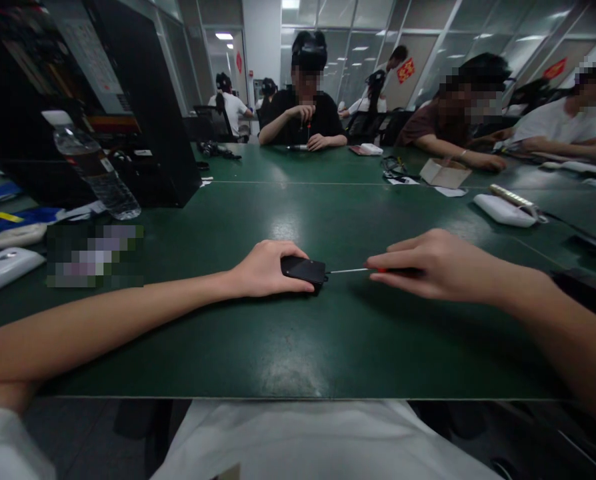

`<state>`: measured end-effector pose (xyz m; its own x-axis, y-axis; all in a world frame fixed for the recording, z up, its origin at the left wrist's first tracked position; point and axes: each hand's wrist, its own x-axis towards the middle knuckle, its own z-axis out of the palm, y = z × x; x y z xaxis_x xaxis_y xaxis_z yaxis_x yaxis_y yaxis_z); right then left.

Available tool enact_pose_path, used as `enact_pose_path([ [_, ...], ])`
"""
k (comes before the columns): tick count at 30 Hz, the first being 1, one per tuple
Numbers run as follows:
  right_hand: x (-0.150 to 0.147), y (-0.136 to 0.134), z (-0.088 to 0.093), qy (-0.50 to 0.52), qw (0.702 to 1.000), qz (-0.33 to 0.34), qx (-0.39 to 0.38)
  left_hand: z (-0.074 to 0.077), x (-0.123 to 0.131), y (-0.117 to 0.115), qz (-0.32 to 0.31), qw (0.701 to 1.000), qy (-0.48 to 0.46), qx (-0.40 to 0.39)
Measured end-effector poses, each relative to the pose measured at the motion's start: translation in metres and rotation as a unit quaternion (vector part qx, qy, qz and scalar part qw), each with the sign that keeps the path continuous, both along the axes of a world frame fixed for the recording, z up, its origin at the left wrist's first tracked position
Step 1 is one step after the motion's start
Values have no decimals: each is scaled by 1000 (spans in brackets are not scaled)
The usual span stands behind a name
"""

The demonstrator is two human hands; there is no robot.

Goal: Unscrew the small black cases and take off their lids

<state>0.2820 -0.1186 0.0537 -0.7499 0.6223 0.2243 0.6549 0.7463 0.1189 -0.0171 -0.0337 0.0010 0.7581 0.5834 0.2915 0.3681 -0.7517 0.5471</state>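
Note:
On the green table [258, 347], my left hand [262, 270] is closed around a small black box [304, 269], thumb on the near side and fingers over the far side. Small screw-like dots show on the box's top. My right hand [438, 270] grips a screwdriver [349, 271] with a thin metal shaft and a bit of red at its handle; the rest of the handle is hidden by the fingers. The shaft lies nearly level and points left, its tip at the right end of the box, by a small dark loop. Whether the tip touches a screw cannot be made out.
A water bottle [95, 167] stands tilted in view at the left, beside a large black cabinet [165, 113]. White cases [503, 210] and a small beige box [445, 172] lie to the right. Across the table, a person [303, 120] works with a similar tool; others sit at the right.

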Motion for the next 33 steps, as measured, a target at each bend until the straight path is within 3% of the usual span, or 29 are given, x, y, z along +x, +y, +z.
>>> enact_pose_path([
  [5,-1,-15,1,-88,985,28,146,-2,0,-1,0,1000,-5,0],
  [9,2,-15,-3,-73,986,38,145,-2,-1,0,-1,1000,-7,6],
  [13,2,-4,-7,21,999,-10,-47,-2,-1,-1,-5,1000,-10,8],
  [17,-2,9,-2,113,950,-83,-279,-1,-1,-2,-4,1000,-8,7],
  [19,-3,13,0,134,923,-109,-343,-1,-1,-2,-5,1000,-8,9],
  [21,-3,15,-1,135,917,-113,-358,-2,-1,-1,-7,1000,-12,12],
  [23,0,14,-4,115,942,-86,-303,-2,-2,-1,-8,1000,-16,15],
  [26,4,6,-9,39,998,2,-55,-2,-3,-1,1,1000,-17,15],
  [29,2,-6,-12,-70,976,74,192,-2,-4,0,12,1000,-12,16],
  [31,-4,-11,-15,-107,959,90,246,-2,-3,0,13,1000,-8,18],
  [33,-13,-11,-20,-97,962,80,244,-2,-3,0,11,1000,-6,19],
])
